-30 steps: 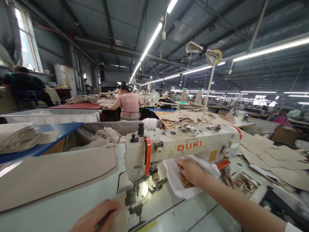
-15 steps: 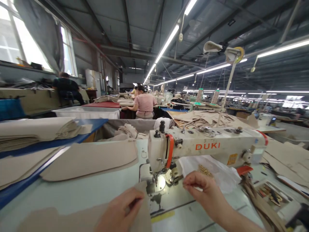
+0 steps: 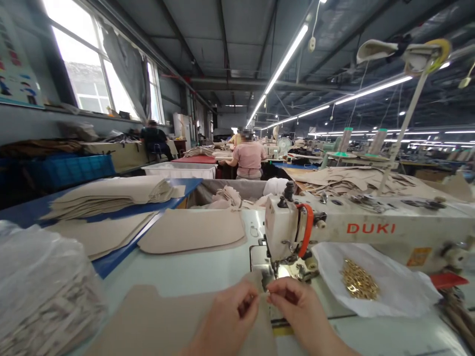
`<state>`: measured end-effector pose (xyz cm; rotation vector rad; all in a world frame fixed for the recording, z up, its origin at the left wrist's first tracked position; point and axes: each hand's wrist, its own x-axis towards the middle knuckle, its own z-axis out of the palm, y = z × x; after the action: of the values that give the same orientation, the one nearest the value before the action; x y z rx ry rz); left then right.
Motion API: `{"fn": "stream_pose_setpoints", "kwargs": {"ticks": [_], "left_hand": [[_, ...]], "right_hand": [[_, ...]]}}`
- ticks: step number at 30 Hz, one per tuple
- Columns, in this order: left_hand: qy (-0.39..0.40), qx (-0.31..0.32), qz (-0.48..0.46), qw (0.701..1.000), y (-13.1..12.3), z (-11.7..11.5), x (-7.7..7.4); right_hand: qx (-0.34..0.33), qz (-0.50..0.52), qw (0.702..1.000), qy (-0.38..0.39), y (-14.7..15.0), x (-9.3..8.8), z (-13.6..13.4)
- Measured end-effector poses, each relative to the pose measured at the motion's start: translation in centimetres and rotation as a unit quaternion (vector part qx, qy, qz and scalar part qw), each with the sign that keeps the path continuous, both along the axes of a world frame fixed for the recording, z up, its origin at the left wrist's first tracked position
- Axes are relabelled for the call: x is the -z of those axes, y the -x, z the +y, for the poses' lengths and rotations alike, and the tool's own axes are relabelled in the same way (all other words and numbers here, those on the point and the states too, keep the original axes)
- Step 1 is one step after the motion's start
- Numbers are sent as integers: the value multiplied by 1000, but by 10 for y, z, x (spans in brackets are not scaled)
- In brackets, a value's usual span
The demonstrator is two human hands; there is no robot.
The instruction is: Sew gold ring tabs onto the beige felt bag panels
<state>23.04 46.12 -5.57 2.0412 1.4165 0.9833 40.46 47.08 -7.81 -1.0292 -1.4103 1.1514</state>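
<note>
Little now parts your left hand (image 3: pixel 230 314), curled over the cloth (image 3: pixel 166 316) (its grip I cannot tell), from your right hand (image 3: pixel 297 306), back from the gold pieces (image 3: pixel 359 280) to its right, fingertips pinched, contents unclear: both share one edge.

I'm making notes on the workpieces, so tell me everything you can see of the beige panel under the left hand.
The beige panel is a thin, plain, matt sheet, perhaps leather or cloth. It lies flat on the pale green tabletop, its far edge stepped toward the left. Its near part runs out of the picture. The left hand covers some of its right part; the right hand is at its right edge, near the sewing machine.
</note>
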Motion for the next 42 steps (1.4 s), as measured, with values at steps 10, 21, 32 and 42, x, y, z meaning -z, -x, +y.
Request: {"fn": "stream_pose_setpoints", "kwargs": {"ticks": [10,21,32,42], "left_hand": [[-2,-6,17,1000,-6,-1,6],[59,48,-4,997,-5,-3,-4],[242,94,-281,924,-4,8,6],[369,128,-382,837,-5,18,17]], "right_hand": [[9,-70,996,-55,1,7,-2],[-16,-96,986,-138,3,0,-12],[-51,110,986,116,6,-2,-8],[-87,207,960,167,9,2,-3]]}}
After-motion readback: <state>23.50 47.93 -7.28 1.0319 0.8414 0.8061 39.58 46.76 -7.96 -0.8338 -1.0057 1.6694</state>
